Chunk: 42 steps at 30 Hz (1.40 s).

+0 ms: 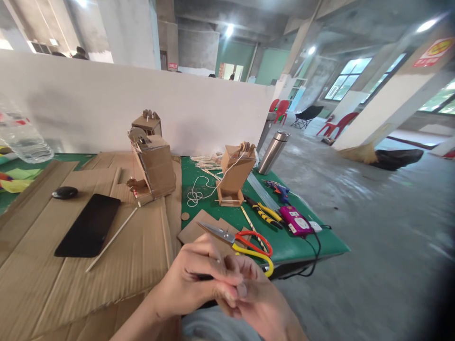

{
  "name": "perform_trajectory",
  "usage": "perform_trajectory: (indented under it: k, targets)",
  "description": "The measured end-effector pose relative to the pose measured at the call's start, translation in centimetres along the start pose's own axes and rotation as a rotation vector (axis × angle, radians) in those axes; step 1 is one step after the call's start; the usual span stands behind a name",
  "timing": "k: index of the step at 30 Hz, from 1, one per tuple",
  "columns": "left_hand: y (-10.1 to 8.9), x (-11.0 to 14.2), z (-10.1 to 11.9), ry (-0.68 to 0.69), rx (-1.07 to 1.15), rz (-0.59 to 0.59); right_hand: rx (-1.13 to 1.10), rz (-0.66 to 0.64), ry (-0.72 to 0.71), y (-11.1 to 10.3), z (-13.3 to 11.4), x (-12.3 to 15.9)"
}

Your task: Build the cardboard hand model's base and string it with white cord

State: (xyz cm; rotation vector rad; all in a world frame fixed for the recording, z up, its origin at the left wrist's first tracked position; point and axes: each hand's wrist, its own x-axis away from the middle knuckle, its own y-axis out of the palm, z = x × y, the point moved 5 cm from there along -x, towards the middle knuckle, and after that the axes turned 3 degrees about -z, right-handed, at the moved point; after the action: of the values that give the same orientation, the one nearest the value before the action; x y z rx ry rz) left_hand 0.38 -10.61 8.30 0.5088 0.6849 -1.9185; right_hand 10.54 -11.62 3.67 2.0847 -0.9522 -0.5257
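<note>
My left hand (194,284) and my right hand (258,296) meet at the bottom centre, just off the table's near edge. Their fingers are curled and pinched together around something small that I cannot make out. Just beyond them lie scissors (241,241) with red and yellow handles, resting on a cardboard piece (199,229). A cardboard model (232,175) with white string (199,192) stands on the green mat (320,239). A larger cardboard model (152,163) stands on the cardboard sheets (71,265).
A black phone (88,225), a thin stick (112,239) and a dark oval object (64,192) lie on the cardboard. Pliers (265,213), a glue gun (279,189), a pink device (295,220) and a steel flask (273,152) sit right. A plastic bottle (21,137) stands at the left.
</note>
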Motion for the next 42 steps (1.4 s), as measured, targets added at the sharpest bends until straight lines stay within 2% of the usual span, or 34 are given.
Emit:
perform_trajectory:
  k: [4,9,13,17,20,23,27,31,33,35,37,39,41,42]
  targets:
    - [0.1,0.3,-0.4,-0.038,-0.029,-0.114,0.017,0.014,0.086,-0.6,0.9,0.7]
    - [-0.7,0.3,-0.6,-0.046,-0.134,0.026,-0.049,0.122,-0.021,-1.8,1.6,0.6]
    - [-0.4,0.4,-0.6,-0.047,-0.160,0.047,0.018,0.125,-0.024,-2.8,2.2,0.0]
    - [0.1,1.1,-0.6,0.056,-0.264,0.123,0.088,0.188,-0.073,-3.2,1.6,-0.1]
    - [0.7,1.9,-0.4,0.191,-0.431,0.175,0.113,0.192,-0.080,-2.5,0.9,0.1]
    - [1.2,2.4,-0.3,0.244,-0.581,0.198,0.124,0.235,-0.116,-1.7,0.5,0.3]
    - [1.6,2.2,-0.9,0.200,-0.677,0.210,0.159,0.376,-0.209,-1.4,0.8,0.3]
    - [1.6,1.3,-1.2,0.116,-0.597,0.155,0.334,0.429,-0.231,-2.2,0.7,0.7]
    - [1.3,0.9,-1.4,0.036,-0.531,0.093,0.495,0.443,-0.241,-3.7,-1.0,1.2]
    - [0.4,0.8,-1.8,-0.065,-0.528,0.039,0.670,0.507,-0.317,-6.1,-4.9,1.8]
    - [-1.0,1.0,-2.3,-0.162,-0.586,0.016,0.821,0.588,-0.449,-9.1,-10.4,1.9]
    - [-2.4,1.4,-3.0,-0.181,-0.652,-0.033,0.929,0.718,-0.522,-12.3,-16.6,0.9]
    - [-3.6,1.9,-4.0,-0.165,-0.715,-0.070,1.117,0.802,-0.562,-14.5,-22.2,-1.6]
    - [-4.3,2.2,-4.6,-0.173,-0.748,-0.065,1.264,0.796,-0.538,-15.0,-24.5,-3.6]
